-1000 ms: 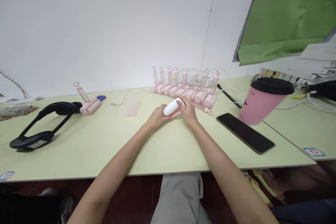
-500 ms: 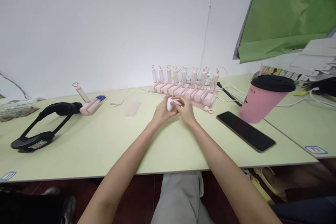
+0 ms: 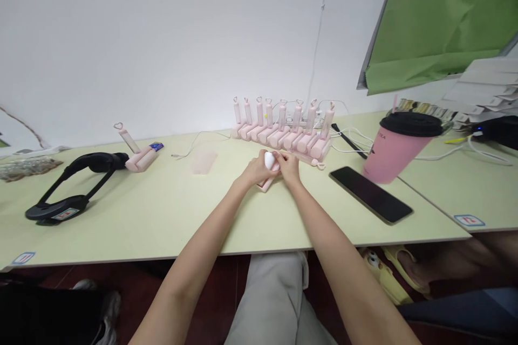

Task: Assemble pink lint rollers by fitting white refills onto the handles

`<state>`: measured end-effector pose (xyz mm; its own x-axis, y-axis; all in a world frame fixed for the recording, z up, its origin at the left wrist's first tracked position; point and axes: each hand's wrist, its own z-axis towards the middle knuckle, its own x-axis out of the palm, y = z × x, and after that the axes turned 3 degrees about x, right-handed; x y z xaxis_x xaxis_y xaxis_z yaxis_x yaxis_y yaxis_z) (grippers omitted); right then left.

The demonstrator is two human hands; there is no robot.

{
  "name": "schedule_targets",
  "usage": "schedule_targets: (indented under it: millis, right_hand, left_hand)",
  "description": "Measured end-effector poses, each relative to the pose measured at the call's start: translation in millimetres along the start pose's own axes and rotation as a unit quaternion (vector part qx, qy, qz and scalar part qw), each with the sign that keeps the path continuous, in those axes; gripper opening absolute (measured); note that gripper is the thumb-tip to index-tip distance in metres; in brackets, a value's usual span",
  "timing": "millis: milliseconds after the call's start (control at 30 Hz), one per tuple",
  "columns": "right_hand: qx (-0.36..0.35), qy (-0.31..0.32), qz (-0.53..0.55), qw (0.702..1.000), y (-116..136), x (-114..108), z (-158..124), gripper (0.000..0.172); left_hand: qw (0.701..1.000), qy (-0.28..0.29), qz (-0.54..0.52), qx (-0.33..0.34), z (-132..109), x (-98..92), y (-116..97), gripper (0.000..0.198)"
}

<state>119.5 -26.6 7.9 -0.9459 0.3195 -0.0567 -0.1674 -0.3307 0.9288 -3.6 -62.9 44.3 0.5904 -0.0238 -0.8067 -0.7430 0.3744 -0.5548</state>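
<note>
Near the middle of the table, both hands meet around a small pink-and-white device (image 3: 268, 160). My left hand (image 3: 256, 169) is closed round it from the left. From the right, the fingers of my right hand (image 3: 288, 168) press on the same device. Its rounded white part shows between the hands, and a pink edge sticks out below, close to the tabletop. Fingers cover the rest. Just behind the hands stands a row of several pink devices (image 3: 279, 136) with upright tubes topped by small loops. A loose pink tube with a loop (image 3: 311, 161) lies beside my right hand.
A black phone (image 3: 370, 194) and a pink lidded cup (image 3: 394, 153) are on the right. Leftward lie a translucent pink sheet (image 3: 204, 161), a white cable (image 3: 190, 149), another pink device (image 3: 141, 160) and a black headset-like frame (image 3: 95, 186). The wall rises behind the table (image 3: 162, 215).
The device has turned and lowered in my hands, so its pink edge now shows beneath them. The whole view has shifted slightly with my head.
</note>
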Motion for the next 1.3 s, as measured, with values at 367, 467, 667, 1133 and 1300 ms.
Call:
schedule_targets:
  millis: [367, 467, 667, 1133, 1300]
  right_hand:
    - [0.142, 0.08, 0.209, 0.964, 6.8, -15.3, 8.0, 0.055]
    - [0.083, 0.161, 0.183, 0.966, 18.0, -4.1, -1.5, 0.045]
    - [0.063, 0.186, 0.196, 0.961, 22.7, 1.7, -9.3, 0.037]
    - [-0.079, -0.07, -0.411, 0.906, -5.5, -27.1, 4.8, 0.03]
    - [-0.062, 0.012, -0.5, 0.864, -7.0, -21.5, -1.4, 0.041]
  left_hand:
    - [0.992, -0.119, -0.035, -0.004, -16.8, -5.2, 8.3, 0.078]
    - [0.991, -0.132, -0.012, -0.011, -9.7, -7.2, 17.2, 0.076]
    - [0.988, -0.149, -0.04, 0.008, -10.6, -2.0, 14.7, 0.088]
    - [0.876, -0.102, -0.457, -0.112, 26.3, -0.3, 56.3, 0.047]
    - [0.805, -0.14, -0.557, -0.15, 22.8, -8.8, 72.6, 0.047]
